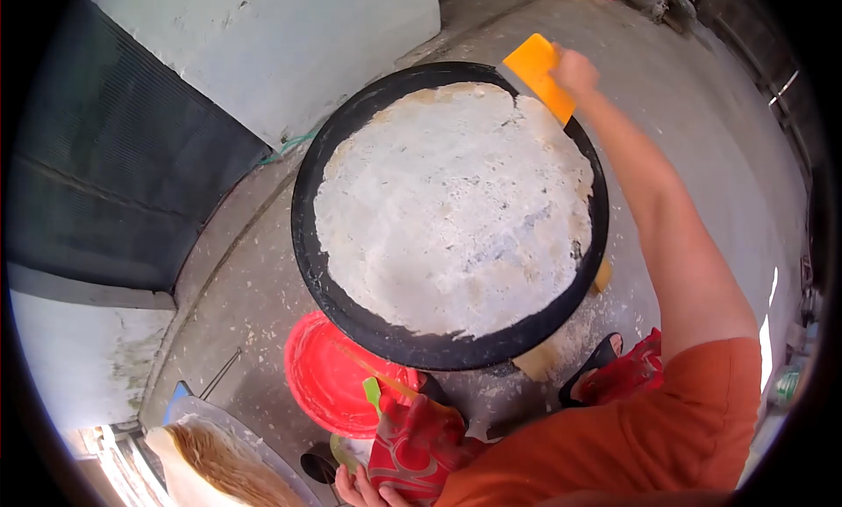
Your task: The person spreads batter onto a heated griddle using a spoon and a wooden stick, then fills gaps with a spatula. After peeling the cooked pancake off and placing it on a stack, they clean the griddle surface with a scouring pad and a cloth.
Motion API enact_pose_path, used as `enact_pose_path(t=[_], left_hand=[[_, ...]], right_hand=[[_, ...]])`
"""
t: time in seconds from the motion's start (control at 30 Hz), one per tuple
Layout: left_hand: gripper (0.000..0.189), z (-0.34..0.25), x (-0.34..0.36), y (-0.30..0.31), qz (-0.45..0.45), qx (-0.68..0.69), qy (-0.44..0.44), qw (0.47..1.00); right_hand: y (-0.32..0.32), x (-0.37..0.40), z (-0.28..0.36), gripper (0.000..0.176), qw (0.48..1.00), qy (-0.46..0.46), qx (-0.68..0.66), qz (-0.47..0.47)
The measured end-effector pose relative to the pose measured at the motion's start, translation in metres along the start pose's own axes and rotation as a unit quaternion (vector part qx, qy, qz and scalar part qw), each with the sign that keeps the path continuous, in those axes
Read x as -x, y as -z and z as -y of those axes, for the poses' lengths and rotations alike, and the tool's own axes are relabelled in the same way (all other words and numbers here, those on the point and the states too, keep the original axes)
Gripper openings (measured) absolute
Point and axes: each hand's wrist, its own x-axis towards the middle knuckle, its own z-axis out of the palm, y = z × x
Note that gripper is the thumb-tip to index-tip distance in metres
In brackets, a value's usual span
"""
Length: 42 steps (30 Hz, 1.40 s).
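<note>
Gripping a flat orange scraper (535, 68), right hand (576, 74) at the far-right rim of a round black griddle (309, 222), pale crusty sheet (443, 209) across it, left hand (368, 493) by patterned red fabric (421, 450), hold unclear

In my right fingers (566, 67), upper right of the frame, the flat orange scraper (537, 70) looks like smooth plastic. At centre, the round black griddle (438, 351) has a matt rim; its thin pale sheet (447, 217) looks dry and pitted. Below left, the round red basin (311, 375) seems plastic. My orange sleeve (684, 410) is matt cloth.
</note>
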Motion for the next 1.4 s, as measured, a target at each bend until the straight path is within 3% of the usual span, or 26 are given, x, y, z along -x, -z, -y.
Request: enact_pose_path(t=[0.1,0.37,0.53,0.7,0.73,0.77,0.83,0.87,0.9,0.97,1.03,1.07,1.17,1.2,1.27,1.3,1.33,1.37,1.4], left_hand=[[0.039,0.004,-0.005,-0.002,0.023,-0.028,-0.001,0.999],[0.045,0.006,-0.021,-0.003,0.067,-0.058,-0.021,0.996],[0.045,0.01,-0.023,0.004,0.096,-0.084,-0.057,0.99],[0.044,-0.002,-0.015,0.01,0.105,-0.073,0.015,0.992],[0.044,-0.004,-0.011,0.009,0.085,-0.067,0.044,0.993],[0.044,-0.003,-0.008,0.009,0.081,-0.067,0.044,0.993],[0.042,0.001,0.001,0.007,0.046,-0.006,0.06,0.997],[0.042,0.003,0.004,0.008,0.044,-0.006,0.058,0.997],[0.042,0.004,0.006,0.008,0.028,0.005,0.043,0.999],[0.048,0.009,0.014,0.012,0.01,0.021,0.026,0.999],[0.042,0.004,0.016,0.016,0.007,0.027,0.021,0.999],[0.038,0.003,0.018,0.018,0.006,0.034,0.021,0.999],[0.035,0.015,0.036,0.012,-0.023,0.065,0.029,0.997],[0.034,0.019,0.04,0.009,-0.045,0.065,0.018,0.997],[0.033,0.02,0.044,0.006,-0.053,0.084,0.008,0.995],[0.033,0.022,0.045,0.005,-0.061,0.09,0.009,0.994],[0.033,0.023,0.045,0.004,-0.072,0.096,0.011,0.993],[0.032,0.023,0.045,0.004,-0.069,0.106,0.006,0.992],[0.032,0.024,0.047,0.003,-0.068,0.107,-0.001,0.992]], right_hand=[[-0.02,-0.038,0.021,0.051,1.0,-0.021,0.002,-0.012],[-0.07,-0.077,0.181,0.058,0.957,0.271,-0.099,0.035],[-0.082,-0.012,0.309,0.058,0.832,0.503,-0.188,0.136],[-0.053,0.113,0.376,0.055,0.642,0.678,-0.22,0.283],[-0.048,0.143,0.379,0.054,0.609,0.715,-0.187,0.287],[-0.05,0.172,0.38,0.053,0.579,0.714,-0.182,0.348],[-0.036,0.234,0.36,0.053,0.461,0.795,-0.148,0.366],[-0.029,0.263,0.337,0.047,0.434,0.804,-0.12,0.387],[-0.012,0.29,0.307,0.033,0.374,0.847,-0.121,0.358],[-0.004,0.353,0.24,0.008,0.37,0.856,-0.065,0.356],[0.032,0.385,0.171,0.008,0.328,0.885,-0.02,0.329],[0.041,0.39,0.143,0.008,0.283,0.922,-0.064,0.258],[0.065,0.389,0.092,0.01,0.435,0.858,-0.137,0.237],[0.083,0.38,0.081,0.01,0.518,0.807,-0.139,0.247],[0.093,0.361,0.053,0.016,0.677,0.655,-0.173,0.289],[0.112,0.347,0.044,0.024,0.761,0.511,-0.139,0.374],[0.101,0.338,0.018,0.036,0.841,0.412,-0.216,0.276],[0.088,0.322,-0.003,0.043,0.886,0.299,-0.281,0.215],[0.043,0.297,-0.034,0.04,0.905,0.242,-0.344,0.067]])
